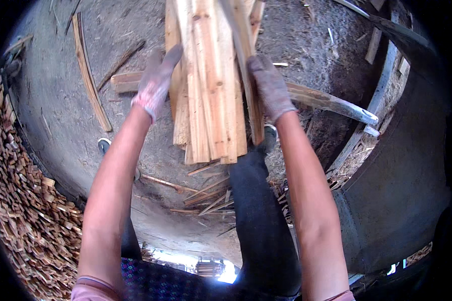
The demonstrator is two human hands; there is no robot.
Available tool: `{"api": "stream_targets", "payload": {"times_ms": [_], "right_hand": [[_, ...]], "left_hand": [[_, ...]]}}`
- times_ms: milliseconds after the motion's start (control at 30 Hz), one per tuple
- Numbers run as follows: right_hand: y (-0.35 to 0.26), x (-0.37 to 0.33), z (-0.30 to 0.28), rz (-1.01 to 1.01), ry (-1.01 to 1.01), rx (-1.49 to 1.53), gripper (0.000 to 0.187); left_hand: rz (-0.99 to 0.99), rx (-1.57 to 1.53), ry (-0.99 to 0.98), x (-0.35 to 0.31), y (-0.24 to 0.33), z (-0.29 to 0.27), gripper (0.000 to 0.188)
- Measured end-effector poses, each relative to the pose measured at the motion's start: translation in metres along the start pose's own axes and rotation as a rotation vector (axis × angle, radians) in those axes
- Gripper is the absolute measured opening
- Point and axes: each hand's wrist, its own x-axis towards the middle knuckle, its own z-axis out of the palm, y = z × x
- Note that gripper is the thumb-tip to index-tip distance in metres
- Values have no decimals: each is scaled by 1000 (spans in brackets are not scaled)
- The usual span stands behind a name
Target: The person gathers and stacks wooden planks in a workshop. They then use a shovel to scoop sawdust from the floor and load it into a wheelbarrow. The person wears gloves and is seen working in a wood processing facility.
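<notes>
A stack of pale wooden boards (pixel 213 95) lies lengthwise in front of me, its near ends uneven. My left hand (pixel 158 83), in a dirty work glove, is at the stack's left side, fingers stretched out and thumb apart. On the right side, a narrower wooden board (pixel 246 65) stands tilted on its edge against the stack. My gloved right hand (pixel 271 88) presses on that board's outer side, fingers bent at its edge; part of its grip is hidden. Beneath the stack, a crosswise timber (pixel 326 99) sticks out to the right, and a wood end (pixel 127 82) shows at left.
A large heap of cut wood pieces (pixel 30 215) fills the lower left. Long strips (pixel 89 75) and thin offcuts (pixel 211 198) litter the dirt floor, some close to my legs. A dark metal sheet or panel (pixel 397 170) rises at the right, beside a long beam (pixel 359 133).
</notes>
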Motion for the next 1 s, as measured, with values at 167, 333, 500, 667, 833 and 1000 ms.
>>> {"api": "stream_targets", "payload": {"times_ms": [167,333,500,667,833,1000], "right_hand": [[-3,-14,18,285,-205,349,93],[-19,-33,42,-59,-280,-70,78],[-9,-55,65,12,-293,381,85],[10,-82,86,37,-311,531,83],[19,-141,101,-205,-258,249,72],[-9,-193,107,-18,-324,245,68]], "left_hand": [[-34,-165,-195,11,-7,2,89],[-175,-447,-432,-15,-7,-8,100],[-144,-579,-564,-26,-26,-18,93],[-174,-575,-508,-51,-46,-24,64],[-250,-653,-507,-104,-59,-44,53],[-281,-695,-487,-151,-60,-76,55]]}}
